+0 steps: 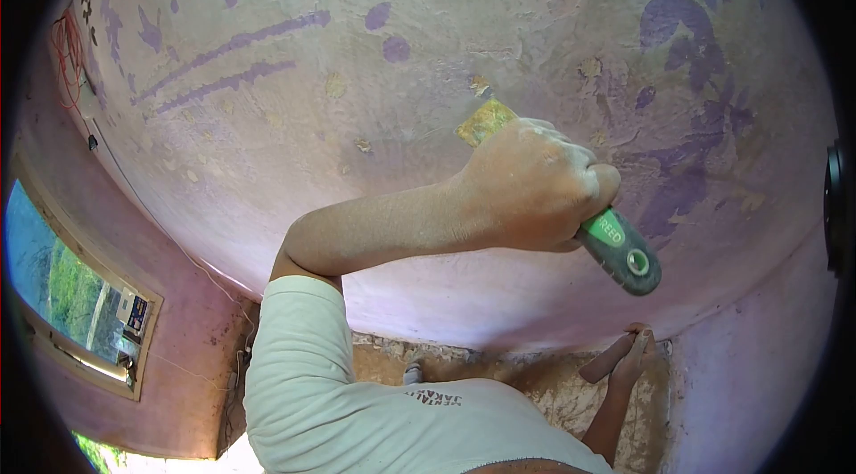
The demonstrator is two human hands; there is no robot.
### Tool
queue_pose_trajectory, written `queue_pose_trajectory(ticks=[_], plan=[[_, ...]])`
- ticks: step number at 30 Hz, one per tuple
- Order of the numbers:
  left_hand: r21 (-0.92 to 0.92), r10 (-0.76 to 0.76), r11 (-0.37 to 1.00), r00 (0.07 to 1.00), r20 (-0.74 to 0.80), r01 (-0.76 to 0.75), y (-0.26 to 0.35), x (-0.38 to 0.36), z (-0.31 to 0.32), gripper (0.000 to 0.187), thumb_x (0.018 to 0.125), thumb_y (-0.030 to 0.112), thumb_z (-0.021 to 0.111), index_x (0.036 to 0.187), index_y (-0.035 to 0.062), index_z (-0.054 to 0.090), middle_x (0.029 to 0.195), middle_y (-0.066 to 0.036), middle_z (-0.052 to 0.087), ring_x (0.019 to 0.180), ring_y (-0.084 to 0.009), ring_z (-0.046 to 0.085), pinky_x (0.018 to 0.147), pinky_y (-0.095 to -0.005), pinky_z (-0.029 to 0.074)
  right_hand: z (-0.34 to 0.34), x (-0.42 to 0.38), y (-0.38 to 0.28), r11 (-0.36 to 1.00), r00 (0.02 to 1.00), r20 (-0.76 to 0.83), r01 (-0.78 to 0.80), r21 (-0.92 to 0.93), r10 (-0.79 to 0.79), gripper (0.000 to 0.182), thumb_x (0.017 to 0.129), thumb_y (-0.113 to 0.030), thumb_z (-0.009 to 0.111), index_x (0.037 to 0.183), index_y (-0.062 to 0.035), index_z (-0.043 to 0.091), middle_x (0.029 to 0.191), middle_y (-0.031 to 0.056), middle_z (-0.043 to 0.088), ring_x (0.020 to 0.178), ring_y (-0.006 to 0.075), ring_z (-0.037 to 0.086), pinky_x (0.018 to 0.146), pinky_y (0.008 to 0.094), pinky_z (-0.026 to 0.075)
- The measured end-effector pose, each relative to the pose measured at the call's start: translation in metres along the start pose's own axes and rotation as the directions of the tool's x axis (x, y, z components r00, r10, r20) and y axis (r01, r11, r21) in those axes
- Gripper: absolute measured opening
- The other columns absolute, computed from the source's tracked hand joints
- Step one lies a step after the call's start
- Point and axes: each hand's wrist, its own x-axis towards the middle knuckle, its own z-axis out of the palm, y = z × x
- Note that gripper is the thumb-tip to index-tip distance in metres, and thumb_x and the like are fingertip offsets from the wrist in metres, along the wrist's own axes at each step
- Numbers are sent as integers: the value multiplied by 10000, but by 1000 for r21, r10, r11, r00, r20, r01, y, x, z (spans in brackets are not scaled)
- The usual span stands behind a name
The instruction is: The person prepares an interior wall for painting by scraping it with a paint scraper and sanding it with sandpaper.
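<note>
My left hand point(539, 180) is closed in a fist around a paint scraper point(624, 253). Its dark grey and green handle sticks out below the fist toward the lower right. The yellowish, stained blade point(486, 123) points up and left, close against the wall point(401, 162). A small chipped patch point(480, 84) lies just past the blade's edge. Down at the lower right, my right hand point(631, 362) is pinched around a flat brown piece point(606, 360), near the foot of the wall; I cannot tell what this piece is.
Faded purple leaf shapes point(682, 19) and flaking spots cover the wall. At left are a window point(67, 287) with small boxes on its sill, a hanging orange cord point(67, 59) and a thin cable point(147, 206). A round black object point(834, 206) is at the right edge.
</note>
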Motion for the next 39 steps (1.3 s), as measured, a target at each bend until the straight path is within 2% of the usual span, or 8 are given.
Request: queue_pose_trajectory(ticks=[3,7,11,15,19,28,29,39], plan=[[59,-92,994,994,60,88,-11,3,1,241,624,216,778,679,131,559,602,-31,597,562,-221,630,523,-366,467,1,-2,-4,1000,1000,8,-21,18,21,435,1009,-347,406,788,-14,577,713,-22,458,679,82,391,630,259,316],[-20,50,998,997,-52,-51,1,-1,2,219,706,198,713,623,89,542,535,-51,564,479,-221,591,457,-351,458,3,0,-4,1000,1000,-11,16,2,-16,431,1008,-353,412,790,-20,579,707,-29,447,673,77,386,625,254,314],[-11,-10,1000,1000,-22,9,-4,3,7,241,736,237,694,621,89,542,532,-53,559,459,-227,581,440,-376,456,1,1,-5,1000,1000,10,-17,14,17,435,1009,-353,407,788,-20,578,721,-17,475,687,82,400,645,256,326],[61,-78,995,995,60,74,-5,5,1,247,638,222,779,663,135,549,577,-22,590,541,-201,628,513,-347,483,-1,0,3,1000,1000,2,-14,24,13,427,1008,-345,407,790,-19,578,731,-14,484,701,87,405,657,260,332],[-29,13,999,999,-40,-14,4,1,1,255,622,212,785,664,132,546,572,-23,581,531,-209,617,511,-362,472,-1,1,1,1000,1000,-3,-5,10,5,416,1008,-335,412,786,-24,576,732,-17,471,709,88,402,659,262,332],[9,-58,998,998,3,58,-7,3,1,223,645,199,769,661,127,558,580,-24,597,516,-212,617,498,-356,476,0,0,-3,999,999,2,-41,17,41,435,1006,-360,408,785,-24,571,732,-17,462,702,88,405,648,262,328],[41,-27,999,999,-43,29,-12,5,1,324,778,319,715,615,90,554,502,-40,536,432,-199,559,426,-364,436,-1,0,-1,999,999,3,-37,11,37,435,1006,-362,409,784,-25,571,731,-19,459,701,85,404,645,260,327],[-43,-33,999,999,-20,32,-6,4,0,243,727,240,731,634,94,560,523,-42,550,467,-208,588,450,-364,458,1,4,-2,1000,1000,15,-15,13,15,435,1009,-364,400,784,-30,564,735,-11,478,699,89,408,653,251,333]])
